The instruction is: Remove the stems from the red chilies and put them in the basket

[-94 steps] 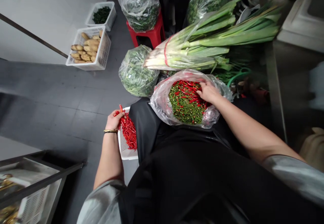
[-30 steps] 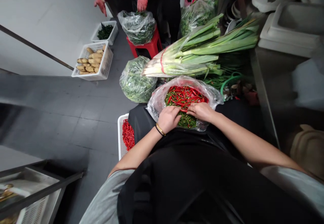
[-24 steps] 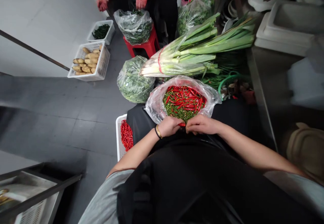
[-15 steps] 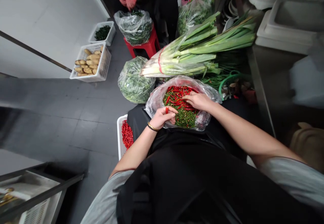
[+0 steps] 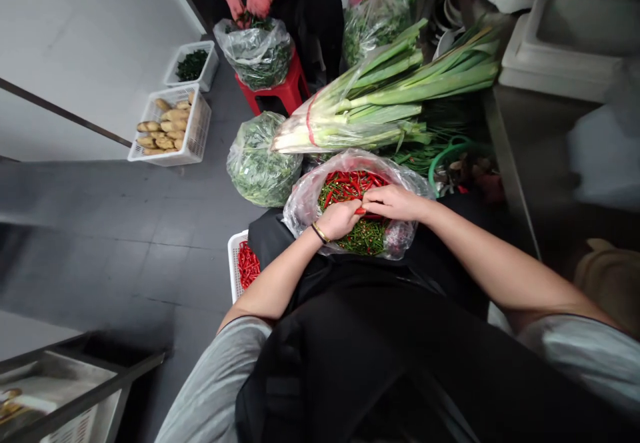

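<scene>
My left hand (image 5: 339, 220) is closed on a red chili pepper (image 5: 360, 211), whose red end shows past the fingers. Against it, my right hand (image 5: 395, 201) pinches with its fingertips, meeting the left over the bag; the exact grip is partly hidden. Below both hands an open clear plastic bag (image 5: 300, 196) rests on my lap. Red chilies (image 5: 350, 181) lie in its far part, and green stems (image 5: 367, 237) fill the near part. By my left thigh stands a white basket (image 5: 233, 263) holding stemless red chilies (image 5: 247, 264).
Just beyond the bag lies a bundle of leeks (image 5: 350, 116), beside a bag of greens (image 5: 263, 159). A green-rimmed basket (image 5: 434, 163) sits at the right. Farther off, a person with pink gloves (image 5: 259, 1) handles greens over a red stool (image 5: 295, 83). A potato basket (image 5: 197, 126) stands left.
My left hand has moved right with a red chili and now meets my right hand over the bag. The other person's gloved hands have lowered to the greens.
</scene>
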`<state>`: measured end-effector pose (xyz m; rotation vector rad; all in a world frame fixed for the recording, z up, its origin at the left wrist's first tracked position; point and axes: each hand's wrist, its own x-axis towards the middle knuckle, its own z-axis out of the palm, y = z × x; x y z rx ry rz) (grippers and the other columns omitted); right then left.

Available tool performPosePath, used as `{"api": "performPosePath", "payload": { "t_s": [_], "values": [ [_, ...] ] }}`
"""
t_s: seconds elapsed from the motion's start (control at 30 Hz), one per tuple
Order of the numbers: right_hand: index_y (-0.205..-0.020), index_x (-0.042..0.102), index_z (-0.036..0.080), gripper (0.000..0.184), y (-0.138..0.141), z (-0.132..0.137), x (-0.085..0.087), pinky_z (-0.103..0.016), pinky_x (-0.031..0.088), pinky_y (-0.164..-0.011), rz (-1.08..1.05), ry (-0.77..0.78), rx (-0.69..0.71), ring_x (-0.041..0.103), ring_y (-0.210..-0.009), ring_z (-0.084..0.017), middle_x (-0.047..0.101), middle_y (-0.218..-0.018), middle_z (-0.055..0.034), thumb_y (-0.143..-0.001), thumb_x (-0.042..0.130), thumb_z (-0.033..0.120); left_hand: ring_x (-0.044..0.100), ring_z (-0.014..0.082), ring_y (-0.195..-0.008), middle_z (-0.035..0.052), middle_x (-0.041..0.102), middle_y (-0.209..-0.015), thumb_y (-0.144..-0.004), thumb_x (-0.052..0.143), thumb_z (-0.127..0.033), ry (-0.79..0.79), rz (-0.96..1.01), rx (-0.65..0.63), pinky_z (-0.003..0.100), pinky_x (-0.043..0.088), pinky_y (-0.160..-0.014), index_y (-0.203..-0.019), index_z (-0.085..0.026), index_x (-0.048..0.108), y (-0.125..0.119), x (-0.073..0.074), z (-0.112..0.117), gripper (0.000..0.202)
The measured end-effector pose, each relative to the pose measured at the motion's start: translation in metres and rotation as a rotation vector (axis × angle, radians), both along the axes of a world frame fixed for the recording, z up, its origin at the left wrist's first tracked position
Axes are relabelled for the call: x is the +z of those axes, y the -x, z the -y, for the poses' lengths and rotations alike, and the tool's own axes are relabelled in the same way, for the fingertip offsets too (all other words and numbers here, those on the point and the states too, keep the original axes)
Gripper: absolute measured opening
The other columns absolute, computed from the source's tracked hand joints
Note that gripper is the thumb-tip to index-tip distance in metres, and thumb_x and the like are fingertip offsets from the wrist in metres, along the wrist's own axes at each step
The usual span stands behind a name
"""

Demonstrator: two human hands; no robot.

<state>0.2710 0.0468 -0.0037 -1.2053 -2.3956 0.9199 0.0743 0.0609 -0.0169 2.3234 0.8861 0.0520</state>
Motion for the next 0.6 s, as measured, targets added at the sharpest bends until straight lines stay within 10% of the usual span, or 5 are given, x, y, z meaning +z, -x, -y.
{"api": "performPosePath", "payload": {
  "t_s": [0.23,0.33,0.47,0.6],
  "values": [
    [-0.068,0.042,0.021,0.049,0.038,0.079,0.017,-0.022,0.029,-0.045,-0.484,0.526,0.114,0.038,-0.041,-0.008,0.042,-0.050,0.0057,-0.097,0.023,0.056,0.048,0.0098,-0.052,0.0026,0.057,-0.060,-0.085,0.049,-0.061,0.917,0.294,-0.309,0.023,0.040,-0.052,-0.078,-0.014,0.063,0.047,0.054,0.042,0.049],
    [-0.068,0.045,0.020,0.050,0.041,0.092,0.000,-0.024,0.036,-0.053,-0.325,0.379,0.117,0.047,-0.051,-0.011,0.048,-0.057,0.0014,-0.097,0.024,0.055,0.043,0.0110,-0.043,0.0060,0.054,-0.051,-0.067,0.061,-0.073,1.228,0.436,-0.244,0.027,0.035,-0.043,-0.057,-0.017,0.057,0.065,0.063,0.067,0.057],
    [-0.092,0.063,0.019,0.037,0.019,0.051,-0.031,-0.028,0.042,-0.070,0.147,0.088,-0.062,0.058,-0.077,-0.017,0.060,-0.088,-0.0075,-0.094,0.042,0.049,0.026,0.0072,-0.032,-0.0046,0.027,-0.036,-0.054,0.065,-0.079,1.138,0.773,0.253,0.025,0.024,-0.035,-0.054,-0.019,0.052,0.068,0.057,0.063,0.061],
    [-0.122,0.062,0.024,0.038,0.013,0.004,-0.053,-0.030,0.043,-0.066,0.602,0.012,-0.225,0.062,-0.086,-0.022,0.056,-0.118,-0.0133,-0.095,0.041,0.041,0.033,0.0072,-0.038,-0.0063,0.035,-0.046,-0.078,0.061,-0.057,0.723,0.606,0.462,0.024,0.036,-0.042,-0.087,-0.015,0.066,0.046,0.033,0.028,0.043]
  ]
}}
